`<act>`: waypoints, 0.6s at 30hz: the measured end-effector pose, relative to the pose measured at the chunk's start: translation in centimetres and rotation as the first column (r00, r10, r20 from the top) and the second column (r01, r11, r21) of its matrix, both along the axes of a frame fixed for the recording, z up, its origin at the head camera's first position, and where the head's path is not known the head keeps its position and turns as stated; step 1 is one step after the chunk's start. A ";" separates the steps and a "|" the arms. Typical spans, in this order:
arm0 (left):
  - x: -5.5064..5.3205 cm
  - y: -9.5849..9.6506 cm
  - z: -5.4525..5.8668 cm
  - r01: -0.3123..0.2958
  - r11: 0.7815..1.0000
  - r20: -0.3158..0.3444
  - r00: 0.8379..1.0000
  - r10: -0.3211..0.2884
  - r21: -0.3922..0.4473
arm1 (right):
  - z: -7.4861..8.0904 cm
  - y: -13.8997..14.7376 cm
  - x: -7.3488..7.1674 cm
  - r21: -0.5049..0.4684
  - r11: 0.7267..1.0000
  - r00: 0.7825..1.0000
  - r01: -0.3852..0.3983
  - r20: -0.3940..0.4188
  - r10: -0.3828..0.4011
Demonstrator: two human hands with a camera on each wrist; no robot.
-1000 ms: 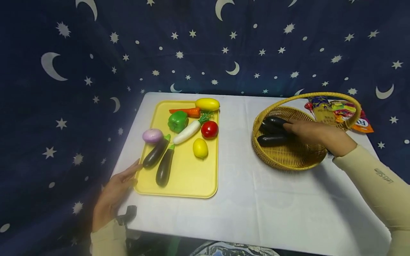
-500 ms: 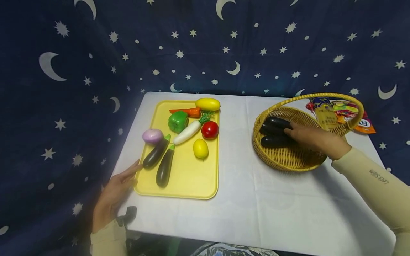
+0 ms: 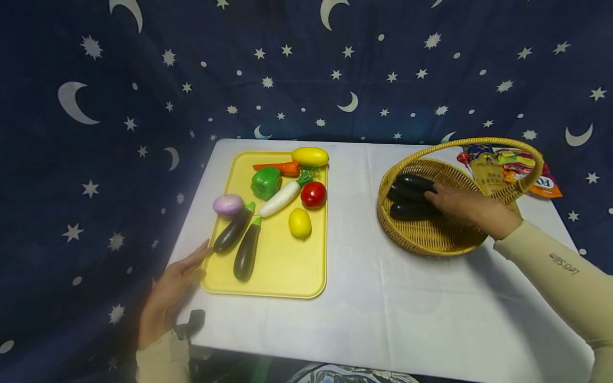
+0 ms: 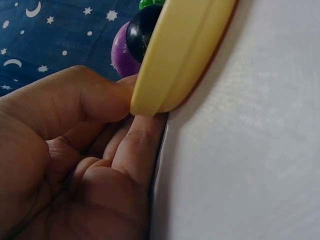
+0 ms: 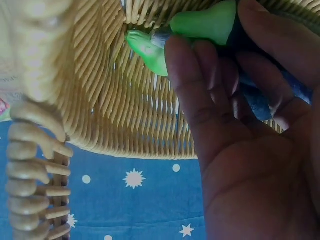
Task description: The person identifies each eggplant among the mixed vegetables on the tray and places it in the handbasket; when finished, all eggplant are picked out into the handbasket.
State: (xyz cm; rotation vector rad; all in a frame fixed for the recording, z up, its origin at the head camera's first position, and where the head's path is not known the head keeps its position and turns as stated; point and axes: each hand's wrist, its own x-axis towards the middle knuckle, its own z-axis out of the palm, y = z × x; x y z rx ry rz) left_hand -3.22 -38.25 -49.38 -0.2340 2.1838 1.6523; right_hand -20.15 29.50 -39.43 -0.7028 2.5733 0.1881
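At the near left corner of the yellow tray [image 3: 282, 271], my left hand [image 3: 174, 282] pinches the rim; the left wrist view shows the thumb at the rim and a finger beneath it. My right hand [image 3: 464, 206] reaches under the handle into the wicker basket [image 3: 407, 242] and grips a dark eggplant [image 3: 414, 210]. More dark eggplant [image 3: 414, 183] lies against it. Two green caps [image 5: 207, 22] show in the right wrist view, by the fingertips. On the tray, two eggplants [image 3: 245, 258] lie near the left hand, beside a purple onion [image 3: 228, 205].
The tray also holds a green pepper [image 3: 265, 182], carrot [image 3: 282, 168], white radish [image 3: 280, 199], tomato [image 3: 313, 194], lemon [image 3: 299, 222] and a long yellow item [image 3: 310, 156]. Snack packets [image 3: 538, 178] lie behind the basket. A starry cloth [image 3: 287, 64] hangs beyond the white table.
My right hand and the lower eggplant in the basket have shifted slightly to the right since a second ago. The left hand and the tray have kept their place.
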 end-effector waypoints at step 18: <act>-0.1 -0.1 -0.2 -0.009 1.000 0.013 1.000 0.009 -0.006 | 0.3 -0.1 0.3 0.038 0.999 0.999 -0.020 -0.030 0.021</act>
